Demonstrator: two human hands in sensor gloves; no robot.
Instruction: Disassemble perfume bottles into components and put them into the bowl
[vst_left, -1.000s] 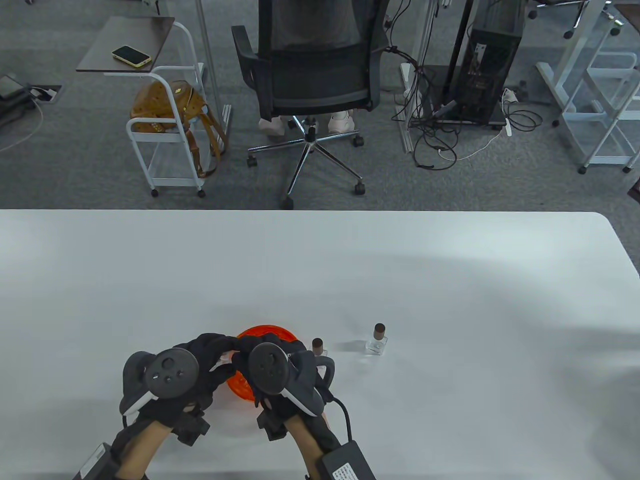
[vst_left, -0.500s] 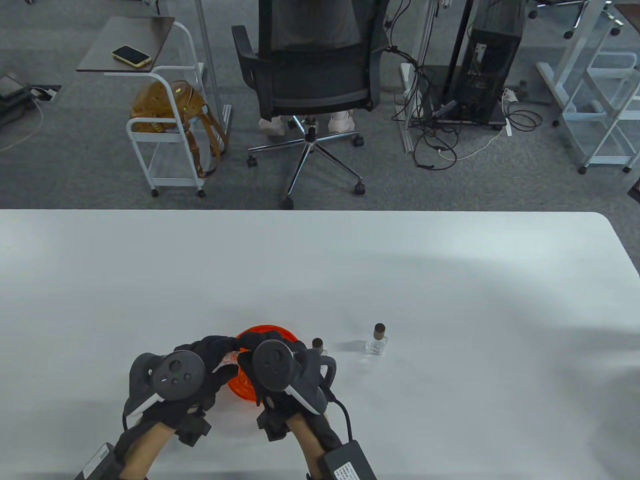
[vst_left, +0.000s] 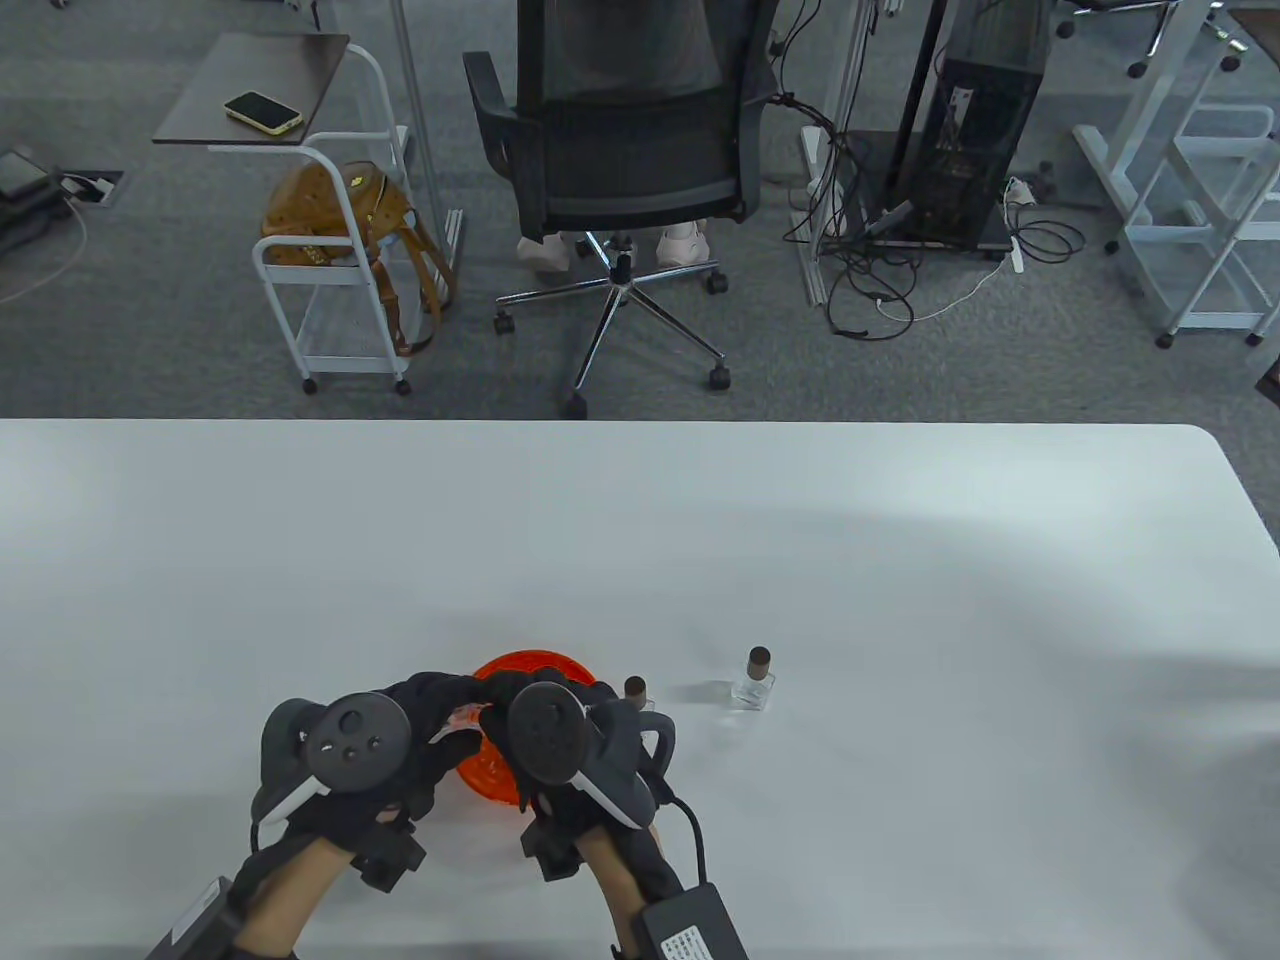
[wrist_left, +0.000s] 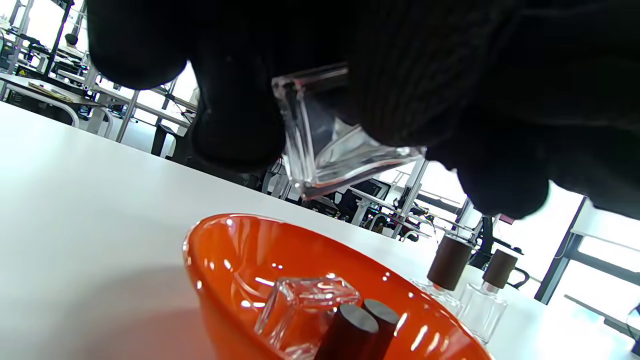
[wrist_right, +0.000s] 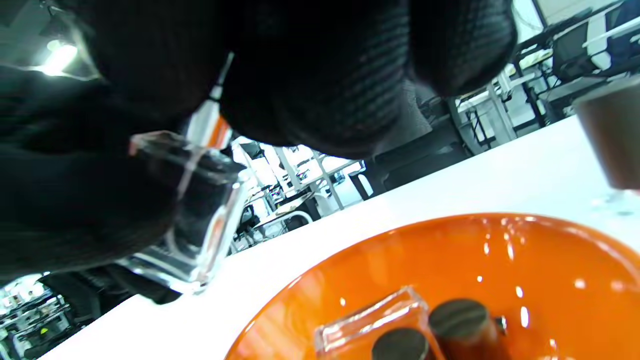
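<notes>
The white surface (vst_left: 900, 560) lies bare over its whole far half and toward its right edge; all the things sit near the near edge, a little left of its middle. The orange bowl (vst_left: 530, 668) stands there, mostly hidden in the table view by the two gloved hands above it. The left hand (vst_left: 400, 735) has its fingers curled round a clear glass bottle body (wrist_left: 330, 145), held above the bowl's near rim; the fingertips (wrist_left: 235, 135) press its sides. The right hand (vst_left: 560, 730) is curled just beside it, over the bowl; what its fingers grip at the top of that bottle is hidden, so I cannot tell how it holds.

Inside the bowl lie one clear glass bottle body (wrist_right: 370, 320) and two dark brown caps (wrist_right: 457, 317), touching one another.

Just right of the bowl stands a capped bottle (vst_left: 636, 690), close to the right hand. A second capped bottle (vst_left: 755, 680) stands upright farther toward the right edge, apart from the first, with bare surface all round it.
</notes>
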